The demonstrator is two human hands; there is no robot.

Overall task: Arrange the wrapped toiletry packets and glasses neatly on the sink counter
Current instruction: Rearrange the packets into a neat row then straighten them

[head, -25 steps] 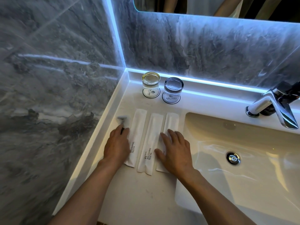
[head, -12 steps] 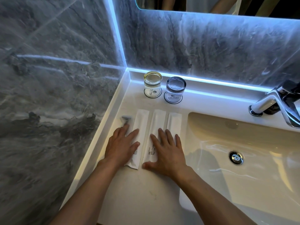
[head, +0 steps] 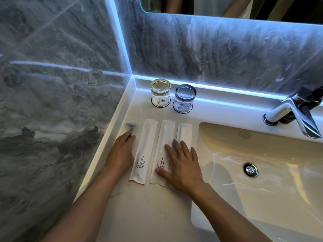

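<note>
The left hand [head: 120, 154] lies on the tabletop [head: 139, 206] with fingers together, covering a razor [head: 130, 126]. The right hand [head: 181, 165] presses flat, fingers slightly spread, on two packets [head: 161, 151]; both glasses [head: 185, 97] stand beyond the fingertips

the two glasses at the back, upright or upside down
Upside down: the yellow-tinted glass and grey-tinted glass show thick solid bases on top, with their rims down on round paper coasters.
</note>
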